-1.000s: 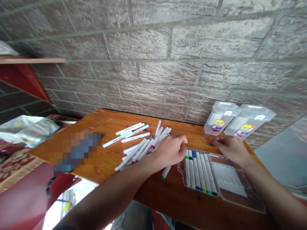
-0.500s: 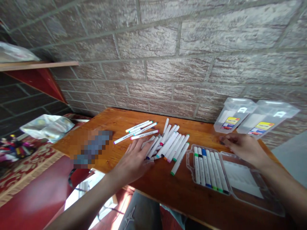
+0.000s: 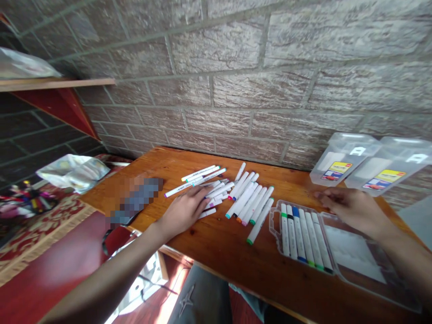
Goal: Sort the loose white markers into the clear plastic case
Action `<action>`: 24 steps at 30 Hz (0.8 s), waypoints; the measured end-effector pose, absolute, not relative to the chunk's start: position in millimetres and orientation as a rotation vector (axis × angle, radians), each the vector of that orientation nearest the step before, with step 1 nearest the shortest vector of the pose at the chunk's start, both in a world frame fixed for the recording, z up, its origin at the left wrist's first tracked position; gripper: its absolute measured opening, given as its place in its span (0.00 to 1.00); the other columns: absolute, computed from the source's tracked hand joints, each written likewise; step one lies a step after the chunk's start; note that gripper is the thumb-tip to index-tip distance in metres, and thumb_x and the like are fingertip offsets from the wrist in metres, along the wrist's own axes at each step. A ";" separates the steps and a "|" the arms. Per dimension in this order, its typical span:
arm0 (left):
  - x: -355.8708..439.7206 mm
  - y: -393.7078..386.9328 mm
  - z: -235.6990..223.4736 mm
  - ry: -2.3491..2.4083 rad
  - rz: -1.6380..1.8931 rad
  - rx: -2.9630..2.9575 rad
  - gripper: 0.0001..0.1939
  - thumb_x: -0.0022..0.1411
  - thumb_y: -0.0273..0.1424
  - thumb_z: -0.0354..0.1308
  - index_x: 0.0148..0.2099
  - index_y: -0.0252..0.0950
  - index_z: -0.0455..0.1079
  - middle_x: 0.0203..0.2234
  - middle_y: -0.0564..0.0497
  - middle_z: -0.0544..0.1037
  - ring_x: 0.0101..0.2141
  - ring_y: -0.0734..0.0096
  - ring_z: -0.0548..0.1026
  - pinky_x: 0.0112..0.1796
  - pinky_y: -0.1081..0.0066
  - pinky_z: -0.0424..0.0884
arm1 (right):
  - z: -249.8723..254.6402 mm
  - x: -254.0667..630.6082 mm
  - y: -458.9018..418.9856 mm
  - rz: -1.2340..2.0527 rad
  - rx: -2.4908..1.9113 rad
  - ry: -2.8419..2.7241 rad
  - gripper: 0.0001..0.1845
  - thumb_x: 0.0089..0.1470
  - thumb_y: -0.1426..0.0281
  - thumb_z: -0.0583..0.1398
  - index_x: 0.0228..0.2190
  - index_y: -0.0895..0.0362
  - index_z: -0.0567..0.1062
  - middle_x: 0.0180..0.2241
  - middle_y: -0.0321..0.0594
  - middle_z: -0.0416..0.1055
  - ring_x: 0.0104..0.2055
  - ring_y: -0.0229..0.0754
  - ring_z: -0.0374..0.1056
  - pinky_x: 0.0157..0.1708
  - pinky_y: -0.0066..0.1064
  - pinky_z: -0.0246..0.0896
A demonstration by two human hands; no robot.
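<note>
Several white markers with coloured caps lie loose in the middle of a wooden table. My left hand lies palm down on the left part of this pile, fingers stretched over a few markers, holding none that I can see. An open clear plastic case sits at the right, with several markers lined up in its left half. My right hand rests at the case's far edge, fingers loosely extended and empty.
Two shut clear marker cases with yellow labels lean against the brick wall at the back right. A pixelated dark object lies at the table's left end. A plastic bag and a wooden shelf are at the left.
My left hand has moved left from beside the case to the left part of the loose markers, and the pile is now spread out. My right hand has stayed at the case.
</note>
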State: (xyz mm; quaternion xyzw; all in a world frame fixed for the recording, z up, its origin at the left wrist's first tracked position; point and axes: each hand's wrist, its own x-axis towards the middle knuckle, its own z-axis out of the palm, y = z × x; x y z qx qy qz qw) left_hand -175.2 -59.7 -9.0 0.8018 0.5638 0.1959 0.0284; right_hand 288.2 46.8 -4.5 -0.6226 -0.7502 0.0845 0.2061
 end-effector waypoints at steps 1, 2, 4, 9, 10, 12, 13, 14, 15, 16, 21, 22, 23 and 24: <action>-177.2 -56.6 -7.3 1.723 0.635 2.469 0.23 0.77 0.39 0.44 0.67 0.40 0.65 0.59 0.43 0.74 0.58 0.58 0.74 0.61 0.57 0.69 | -4.5 289.0 47.6 0.294 -1.749 -2.082 0.24 0.51 0.48 0.58 0.31 0.52 0.85 0.26 0.38 0.81 0.28 0.49 0.77 0.29 0.34 0.66; -179.2 -53.5 -5.8 1.700 0.669 2.464 0.23 0.77 0.39 0.44 0.66 0.39 0.66 0.58 0.43 0.75 0.57 0.59 0.74 0.61 0.57 0.69 | -4.5 289.9 48.4 0.323 -1.763 -2.075 0.23 0.51 0.49 0.58 0.32 0.52 0.85 0.29 0.39 0.82 0.29 0.50 0.78 0.31 0.35 0.67; -183.5 -47.8 -3.3 1.659 0.728 2.461 0.22 0.76 0.37 0.44 0.65 0.38 0.68 0.57 0.43 0.75 0.57 0.60 0.74 0.61 0.58 0.69 | -4.6 291.2 50.0 0.353 -1.772 -2.063 0.22 0.51 0.51 0.58 0.35 0.51 0.85 0.33 0.40 0.84 0.32 0.52 0.79 0.34 0.37 0.69; -191.2 -47.5 1.8 1.690 0.794 2.483 0.20 0.75 0.31 0.46 0.62 0.36 0.71 0.56 0.41 0.74 0.57 0.59 0.73 0.60 0.56 0.68 | -8.3 295.2 53.7 0.352 -1.767 -2.062 0.17 0.51 0.54 0.61 0.34 0.49 0.84 0.36 0.39 0.85 0.35 0.53 0.81 0.35 0.38 0.71; -191.1 -52.0 3.6 1.729 0.810 2.493 0.19 0.74 0.30 0.47 0.61 0.36 0.71 0.57 0.40 0.73 0.57 0.58 0.72 0.60 0.55 0.69 | -9.6 296.3 54.5 0.348 -1.773 -2.063 0.17 0.51 0.54 0.61 0.34 0.49 0.84 0.36 0.38 0.85 0.35 0.53 0.81 0.35 0.38 0.71; -188.6 -65.6 7.6 1.795 0.821 2.508 0.19 0.73 0.30 0.49 0.61 0.36 0.71 0.56 0.39 0.71 0.56 0.56 0.72 0.59 0.54 0.69 | -12.2 298.3 55.9 0.348 -1.775 -2.068 0.17 0.52 0.54 0.60 0.35 0.49 0.84 0.37 0.38 0.85 0.36 0.53 0.81 0.37 0.38 0.72; -186.6 -73.8 9.2 1.801 0.827 2.501 0.17 0.72 0.30 0.50 0.59 0.36 0.71 0.53 0.40 0.72 0.54 0.57 0.73 0.57 0.56 0.71 | -13.3 298.9 56.3 0.348 -1.770 -2.069 0.18 0.52 0.54 0.60 0.35 0.49 0.85 0.37 0.38 0.85 0.37 0.53 0.81 0.38 0.39 0.72; -184.4 -82.3 10.1 1.802 0.811 2.489 0.15 0.71 0.30 0.51 0.56 0.36 0.72 0.50 0.41 0.72 0.51 0.58 0.73 0.55 0.58 0.72 | -14.0 299.2 56.6 0.350 -1.765 -2.070 0.19 0.52 0.53 0.60 0.36 0.49 0.85 0.38 0.38 0.85 0.38 0.54 0.81 0.39 0.40 0.72; -182.3 -90.5 9.9 1.788 0.794 2.494 0.12 0.71 0.31 0.53 0.52 0.36 0.73 0.47 0.42 0.73 0.49 0.58 0.74 0.53 0.59 0.73 | -14.2 299.2 56.7 0.356 -1.764 -2.071 0.19 0.52 0.53 0.60 0.36 0.49 0.85 0.38 0.39 0.85 0.40 0.54 0.81 0.40 0.40 0.72; -180.6 -97.9 8.7 1.774 0.758 2.508 0.10 0.71 0.32 0.54 0.49 0.36 0.73 0.44 0.43 0.73 0.47 0.59 0.74 0.50 0.60 0.74 | -14.1 298.8 56.7 0.359 -1.777 -2.068 0.20 0.51 0.52 0.60 0.36 0.49 0.85 0.38 0.38 0.85 0.40 0.55 0.81 0.41 0.41 0.72; -178.8 -116.6 -7.0 1.811 0.514 2.528 0.09 0.73 0.35 0.53 0.47 0.37 0.71 0.43 0.43 0.76 0.44 0.59 0.75 0.47 0.60 0.74 | -11.1 295.6 55.5 0.390 -1.843 -2.031 0.17 0.52 0.54 0.62 0.36 0.49 0.85 0.38 0.38 0.85 0.41 0.54 0.81 0.42 0.41 0.72; -178.6 -117.6 -9.5 1.836 0.504 2.521 0.10 0.73 0.35 0.52 0.48 0.37 0.71 0.44 0.43 0.76 0.45 0.59 0.75 0.48 0.60 0.74 | -11.0 295.2 55.5 0.395 -1.838 -2.028 0.16 0.52 0.55 0.62 0.36 0.49 0.85 0.39 0.38 0.85 0.41 0.54 0.81 0.41 0.40 0.72; -178.0 -118.3 -11.1 1.855 0.493 2.517 0.11 0.74 0.36 0.51 0.49 0.37 0.71 0.44 0.43 0.76 0.45 0.59 0.75 0.48 0.60 0.74 | -11.1 295.1 55.6 0.398 -1.828 -2.030 0.15 0.52 0.56 0.62 0.36 0.49 0.85 0.39 0.38 0.85 0.41 0.53 0.81 0.41 0.39 0.72; -177.0 -118.7 -12.0 1.865 0.476 2.517 0.11 0.74 0.36 0.50 0.49 0.37 0.71 0.44 0.43 0.76 0.45 0.59 0.75 0.48 0.60 0.74 | -11.4 295.0 55.9 0.394 -1.819 -2.036 0.15 0.52 0.56 0.62 0.35 0.49 0.84 0.39 0.38 0.85 0.40 0.53 0.81 0.41 0.39 0.72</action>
